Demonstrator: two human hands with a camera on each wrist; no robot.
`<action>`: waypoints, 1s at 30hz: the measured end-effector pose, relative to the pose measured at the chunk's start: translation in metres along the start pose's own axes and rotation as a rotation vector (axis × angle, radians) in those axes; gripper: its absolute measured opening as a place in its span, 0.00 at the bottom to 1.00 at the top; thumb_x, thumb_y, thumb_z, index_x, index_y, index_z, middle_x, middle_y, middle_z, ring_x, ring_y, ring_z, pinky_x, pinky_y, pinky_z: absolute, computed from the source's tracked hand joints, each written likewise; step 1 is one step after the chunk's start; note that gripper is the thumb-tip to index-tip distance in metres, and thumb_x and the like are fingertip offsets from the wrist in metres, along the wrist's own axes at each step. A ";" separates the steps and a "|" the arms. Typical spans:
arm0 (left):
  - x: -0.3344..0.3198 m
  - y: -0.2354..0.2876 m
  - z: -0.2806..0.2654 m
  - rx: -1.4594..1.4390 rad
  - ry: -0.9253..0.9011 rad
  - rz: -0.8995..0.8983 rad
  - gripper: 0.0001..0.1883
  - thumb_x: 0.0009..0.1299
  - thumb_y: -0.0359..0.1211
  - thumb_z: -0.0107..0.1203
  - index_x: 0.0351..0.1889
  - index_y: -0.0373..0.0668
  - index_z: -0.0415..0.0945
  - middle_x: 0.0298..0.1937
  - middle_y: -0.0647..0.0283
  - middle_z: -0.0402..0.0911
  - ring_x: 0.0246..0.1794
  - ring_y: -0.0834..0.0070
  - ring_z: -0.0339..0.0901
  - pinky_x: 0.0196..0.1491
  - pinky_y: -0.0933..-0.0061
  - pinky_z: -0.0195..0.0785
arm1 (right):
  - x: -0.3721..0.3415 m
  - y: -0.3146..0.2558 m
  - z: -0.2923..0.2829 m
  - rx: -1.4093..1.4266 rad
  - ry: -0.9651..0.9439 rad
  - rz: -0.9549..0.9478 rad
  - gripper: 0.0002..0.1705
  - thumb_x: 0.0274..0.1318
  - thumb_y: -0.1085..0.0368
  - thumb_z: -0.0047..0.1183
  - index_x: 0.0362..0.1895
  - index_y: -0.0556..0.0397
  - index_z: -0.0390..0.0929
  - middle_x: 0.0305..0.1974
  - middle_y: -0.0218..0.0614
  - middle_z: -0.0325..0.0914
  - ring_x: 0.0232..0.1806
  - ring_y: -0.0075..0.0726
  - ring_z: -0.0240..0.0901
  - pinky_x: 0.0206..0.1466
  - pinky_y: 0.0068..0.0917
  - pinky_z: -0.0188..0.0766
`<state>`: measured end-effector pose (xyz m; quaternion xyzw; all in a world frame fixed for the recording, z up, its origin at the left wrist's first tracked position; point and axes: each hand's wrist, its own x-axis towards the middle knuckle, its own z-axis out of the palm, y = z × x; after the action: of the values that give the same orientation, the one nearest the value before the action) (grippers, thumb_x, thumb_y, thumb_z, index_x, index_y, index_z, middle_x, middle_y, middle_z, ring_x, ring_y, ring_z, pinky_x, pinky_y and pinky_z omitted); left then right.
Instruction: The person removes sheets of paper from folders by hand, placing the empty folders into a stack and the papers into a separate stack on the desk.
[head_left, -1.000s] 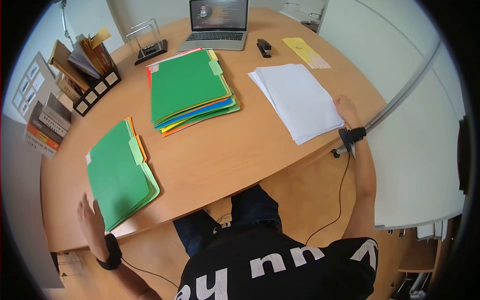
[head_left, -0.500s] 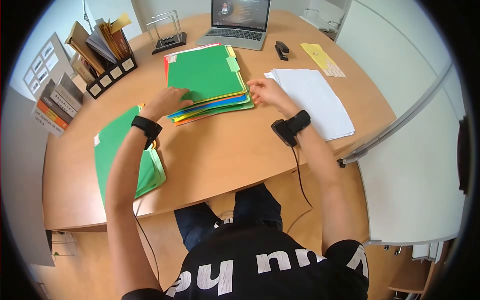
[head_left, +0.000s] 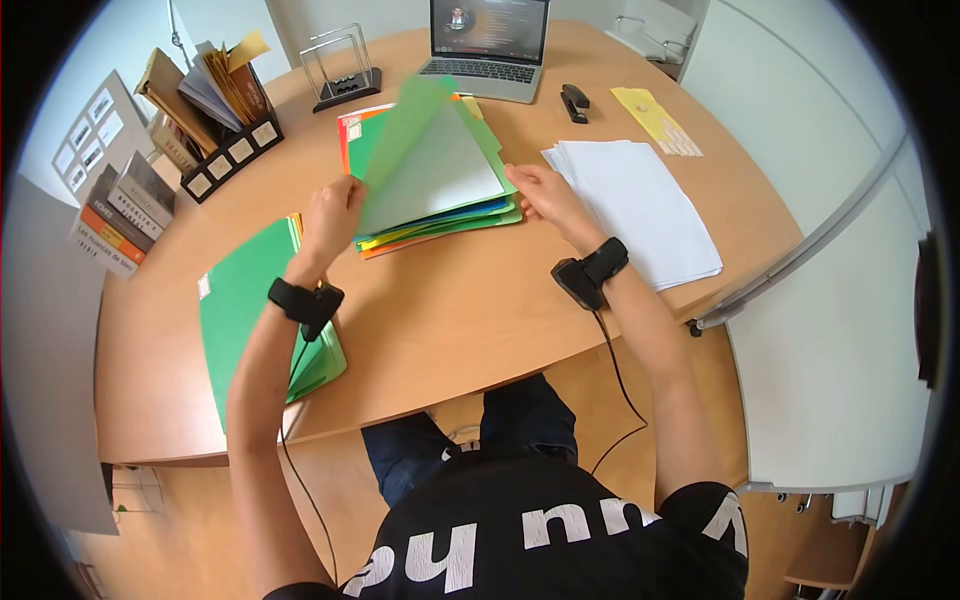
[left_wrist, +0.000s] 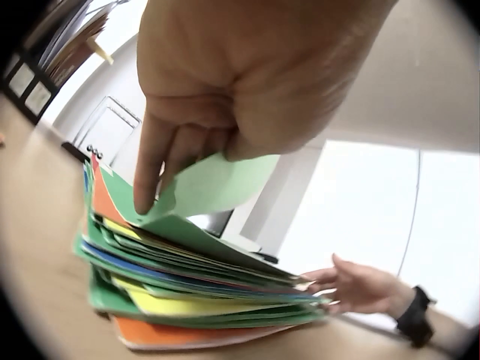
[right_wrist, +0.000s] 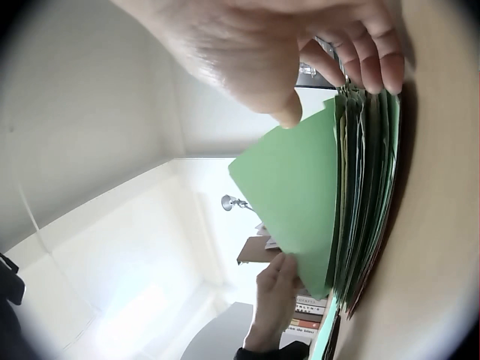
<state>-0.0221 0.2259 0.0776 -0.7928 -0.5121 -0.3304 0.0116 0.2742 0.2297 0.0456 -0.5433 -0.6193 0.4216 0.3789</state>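
A stack of coloured file folders lies mid-desk, its top green folder opened partway with white paper inside. My left hand pinches the lifted cover at its near left side; the left wrist view has the cover curving up from the thumb and fingers. At the stack's right edge is my right hand. Its fingers reach along the folder edges in the right wrist view, with the thumb apart from them. A smaller pile of green folders lies below my left forearm.
White paper sheets lie right of the stack, near a black stapler and a yellow packet. A laptop and Newton's cradle stand behind. Books and a black file holder line the left side.
Both hands have come inward from the desk's sides to the folder stack. The left hand has raised the top green folder's cover, exposing white paper. The right hand has stayed at the stack's right edge lately.
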 end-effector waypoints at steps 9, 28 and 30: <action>-0.038 0.015 -0.009 -0.761 0.002 -0.560 0.13 0.69 0.32 0.39 0.44 0.31 0.66 0.37 0.57 0.75 0.32 0.69 0.77 0.37 0.75 0.72 | -0.006 0.003 0.000 0.026 0.036 -0.060 0.31 0.41 0.46 0.58 0.38 0.63 0.70 0.22 0.31 0.70 0.20 0.22 0.66 0.21 0.20 0.65; -0.148 0.102 -0.058 -1.022 0.336 -0.463 0.29 0.64 0.23 0.47 0.63 0.39 0.50 0.56 0.54 0.64 0.44 0.75 0.71 0.38 0.81 0.66 | -0.117 -0.030 0.030 0.181 0.209 -0.229 0.12 0.59 0.65 0.41 0.30 0.62 0.71 0.19 0.21 0.63 0.23 0.13 0.55 0.24 0.17 0.54; -0.154 0.106 -0.057 -0.957 0.372 -0.517 0.27 0.64 0.22 0.45 0.62 0.39 0.51 0.53 0.55 0.66 0.44 0.76 0.70 0.40 0.81 0.65 | -0.135 -0.036 0.042 0.257 0.236 -0.242 0.11 0.58 0.66 0.41 0.31 0.62 0.71 0.18 0.23 0.63 0.22 0.14 0.55 0.23 0.18 0.54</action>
<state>-0.0037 0.0317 0.0734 -0.4870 -0.4721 -0.6515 -0.3399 0.2392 0.0893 0.0631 -0.4579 -0.5722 0.3822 0.5629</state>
